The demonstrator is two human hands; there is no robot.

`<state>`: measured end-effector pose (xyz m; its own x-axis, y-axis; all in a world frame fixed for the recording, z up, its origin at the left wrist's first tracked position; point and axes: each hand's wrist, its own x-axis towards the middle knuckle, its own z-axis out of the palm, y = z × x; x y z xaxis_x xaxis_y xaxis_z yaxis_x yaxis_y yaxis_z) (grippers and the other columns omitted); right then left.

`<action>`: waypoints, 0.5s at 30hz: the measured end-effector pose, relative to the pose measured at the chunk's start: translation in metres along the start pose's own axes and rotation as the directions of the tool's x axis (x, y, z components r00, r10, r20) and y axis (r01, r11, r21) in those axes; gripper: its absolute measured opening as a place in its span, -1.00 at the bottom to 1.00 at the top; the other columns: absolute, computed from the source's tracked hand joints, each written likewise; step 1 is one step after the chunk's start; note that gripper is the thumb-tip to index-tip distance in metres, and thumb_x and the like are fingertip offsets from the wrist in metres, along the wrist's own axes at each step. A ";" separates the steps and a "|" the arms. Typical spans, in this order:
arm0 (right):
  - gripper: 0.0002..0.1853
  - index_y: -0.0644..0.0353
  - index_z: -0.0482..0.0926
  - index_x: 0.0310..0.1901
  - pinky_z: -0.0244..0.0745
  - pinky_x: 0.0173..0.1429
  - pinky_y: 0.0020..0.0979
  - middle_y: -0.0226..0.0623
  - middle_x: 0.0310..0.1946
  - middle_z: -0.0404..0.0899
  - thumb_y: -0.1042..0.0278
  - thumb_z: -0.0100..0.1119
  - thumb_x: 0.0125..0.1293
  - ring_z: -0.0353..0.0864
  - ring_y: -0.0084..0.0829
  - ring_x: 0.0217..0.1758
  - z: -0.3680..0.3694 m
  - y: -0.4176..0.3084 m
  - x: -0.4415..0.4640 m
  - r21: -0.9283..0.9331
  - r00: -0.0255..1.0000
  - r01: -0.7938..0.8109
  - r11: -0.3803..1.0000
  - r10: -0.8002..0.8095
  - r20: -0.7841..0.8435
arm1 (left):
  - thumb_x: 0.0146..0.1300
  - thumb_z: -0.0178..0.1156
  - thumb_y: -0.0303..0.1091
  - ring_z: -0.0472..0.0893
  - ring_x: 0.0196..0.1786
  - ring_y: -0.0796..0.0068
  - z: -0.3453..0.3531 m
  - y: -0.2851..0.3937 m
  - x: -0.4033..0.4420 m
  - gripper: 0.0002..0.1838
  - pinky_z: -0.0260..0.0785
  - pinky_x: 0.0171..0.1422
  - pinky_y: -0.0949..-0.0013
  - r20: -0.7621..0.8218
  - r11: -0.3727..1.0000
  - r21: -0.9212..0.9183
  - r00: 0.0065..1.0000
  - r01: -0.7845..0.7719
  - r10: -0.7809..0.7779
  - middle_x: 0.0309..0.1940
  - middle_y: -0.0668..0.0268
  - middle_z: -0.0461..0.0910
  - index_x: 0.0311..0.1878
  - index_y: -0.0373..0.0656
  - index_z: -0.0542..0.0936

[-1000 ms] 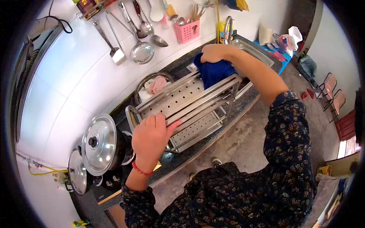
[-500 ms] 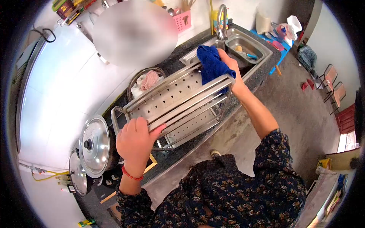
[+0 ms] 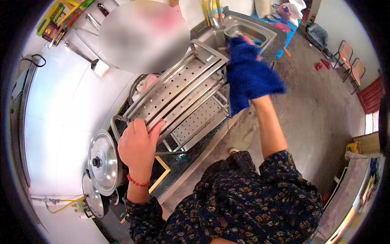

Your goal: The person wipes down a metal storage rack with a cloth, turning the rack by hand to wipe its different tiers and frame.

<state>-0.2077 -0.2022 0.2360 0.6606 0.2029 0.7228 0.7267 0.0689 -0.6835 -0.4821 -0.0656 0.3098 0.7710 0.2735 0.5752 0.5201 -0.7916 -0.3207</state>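
Observation:
A two-tier metal rack [image 3: 185,87] with perforated shelves lies tilted over the dark counter. My left hand [image 3: 138,144], with a red bracelet at the wrist, grips the rack's rail near its left end. A blue cloth [image 3: 252,75], blurred by motion, hangs over my right hand [image 3: 250,40] just beyond the rack's right end. Only a few fingertips of that hand show; the cloth hides the rest. The cloth is beside the end frame of the rack.
Two lidded pots [image 3: 103,162] stand at the left. Behind the rack is a metal sink [image 3: 264,30] with a faucet [image 3: 217,16]. A spatula [image 3: 99,67] hangs on the wall. Two chairs [image 3: 345,53] stand at the far right.
My right hand has moved the blue cloth from the rack's top right corner outward, past its end. My left hand still holds the rail. The view has shifted, and the rack looks more steeply angled.

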 end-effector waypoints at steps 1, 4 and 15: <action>-0.39 0.20 0.30 0.23 0.31 0.20 -0.36 -0.09 0.05 0.45 0.39 0.19 0.09 0.46 -0.26 0.09 0.006 -0.025 -0.003 0.150 0.993 0.052 0.987 -0.067 0.098 | 0.07 0.24 0.12 0.45 -0.56 0.30 0.000 0.002 0.000 -0.52 0.29 -0.52 0.29 0.000 1.000 0.005 1.000 0.000 0.000 -0.62 0.31 0.35 -0.51 -0.10 0.33; -0.43 0.27 0.29 0.18 0.36 0.13 -0.34 -0.07 -0.02 0.48 0.43 0.13 0.09 0.50 -0.25 0.04 0.028 -0.026 -0.017 0.240 0.987 -0.142 0.960 0.120 0.102 | 0.07 0.25 0.12 0.45 -0.57 0.30 0.000 0.005 0.002 -0.51 0.29 -0.53 0.29 -0.042 1.000 0.003 0.999 0.005 -0.005 -0.63 0.31 0.35 -0.52 -0.10 0.33; -0.57 0.32 0.34 0.13 0.18 0.29 -0.28 -0.05 0.03 0.41 0.53 -0.04 0.19 0.38 -0.11 0.14 0.071 -0.015 -0.075 0.136 0.911 -0.186 0.973 0.222 -0.347 | 0.10 0.21 0.16 0.50 -0.59 0.30 0.002 0.007 0.005 -0.50 0.35 -0.55 0.32 -0.092 0.999 0.051 0.996 0.016 -0.012 -0.66 0.31 0.37 -0.53 -0.11 0.35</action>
<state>-0.2817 -0.1492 0.1851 0.8288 -0.1391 0.5420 0.5590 0.1622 -0.8131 -0.4742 -0.0691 0.3089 0.7278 0.2312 0.6457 0.5505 -0.7584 -0.3490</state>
